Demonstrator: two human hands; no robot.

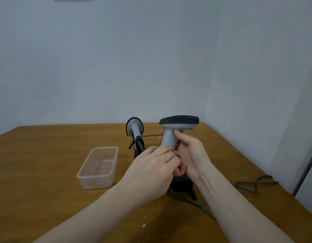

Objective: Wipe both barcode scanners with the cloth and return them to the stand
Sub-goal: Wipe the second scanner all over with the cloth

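Bare forearms, seemingly no sleeves.

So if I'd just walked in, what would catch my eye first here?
Most likely the grey barcode scanner with a black head, held upright mid-frame above the wooden table: the right hand grips its handle while the left hand works at its base. Just behind to the left, a second scanner sits on its stand, and a clear plastic box lies further left on the table.

stand: mostly hidden behind both hands, only the dark base peeks out
cloth: can't spot it, maybe buried in the left hand
cable: runs off behind the right forearm
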